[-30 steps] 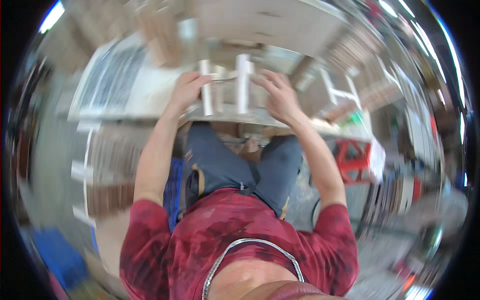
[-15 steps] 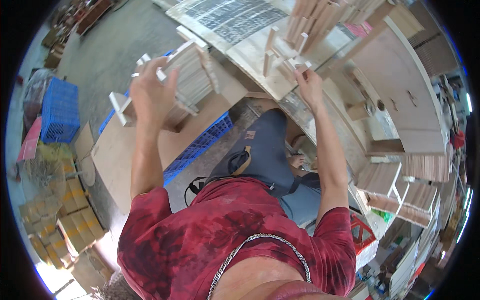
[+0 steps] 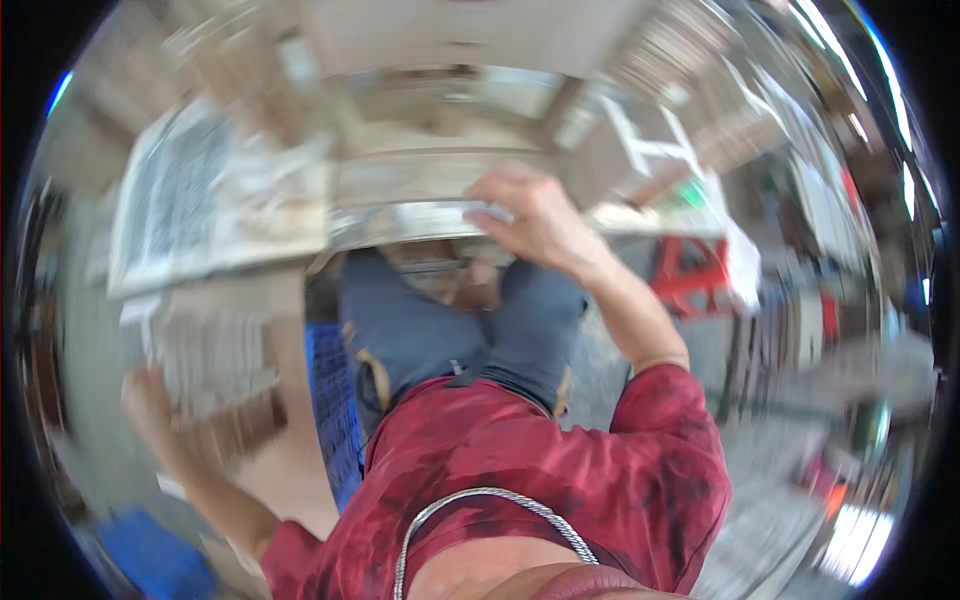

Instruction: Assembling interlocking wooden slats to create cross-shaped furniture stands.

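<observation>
My left hand is at the left, beside a stack of pale wooden slat pieces on a brown board. Motion blur hides whether its fingers grip anything. Over the front edge of the workbench, my right hand is bent, with a gap between thumb and fingers. Nothing shows in that gap.
Beneath the board is a blue plastic crate. A panel with a dark-patterned surface lies at the far left, near upright wooden strips. White-edged wooden frames and a red plastic stool stand at the right.
My view has swung to the right, so the bench now lies straight ahead. My right hand has left the small wooden pieces on the bench. The left hand remains by the slat stack.
</observation>
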The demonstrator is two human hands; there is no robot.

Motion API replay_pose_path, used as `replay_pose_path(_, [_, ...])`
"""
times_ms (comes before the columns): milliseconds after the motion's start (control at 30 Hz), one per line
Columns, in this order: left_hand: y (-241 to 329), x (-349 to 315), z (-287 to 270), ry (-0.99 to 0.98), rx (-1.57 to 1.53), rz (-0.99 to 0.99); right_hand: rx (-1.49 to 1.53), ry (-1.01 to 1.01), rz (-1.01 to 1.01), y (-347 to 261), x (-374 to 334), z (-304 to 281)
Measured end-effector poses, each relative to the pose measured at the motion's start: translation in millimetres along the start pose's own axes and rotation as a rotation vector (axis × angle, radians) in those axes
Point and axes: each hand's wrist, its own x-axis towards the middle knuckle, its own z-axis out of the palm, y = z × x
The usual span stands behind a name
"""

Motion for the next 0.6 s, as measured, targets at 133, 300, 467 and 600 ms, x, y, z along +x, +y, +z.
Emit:
replay_pose_path(133, [-11.0,37.5,-34.0,0.008,-0.295,-0.079,-0.688,0.267,0.352,42.0,-78.1,-174.6])
replay_pose_path(300, [158.8,-16.9,-125.4,0.587,-0.665,-0.180,-0.769,-0.028,0.463,139.2,-141.8,-256.4])
replay_pose_path(467, [246.8,-65.0,-104.8,0.470,-1.156,0.290,-0.810,-0.137,0.455,178.5,-111.8,-217.2])
replay_pose_path(600, [324.4,-87.5,-99.7,0.113,-1.216,0.370,-0.805,-0.184,0.450,158.1,-119.0,-244.9])
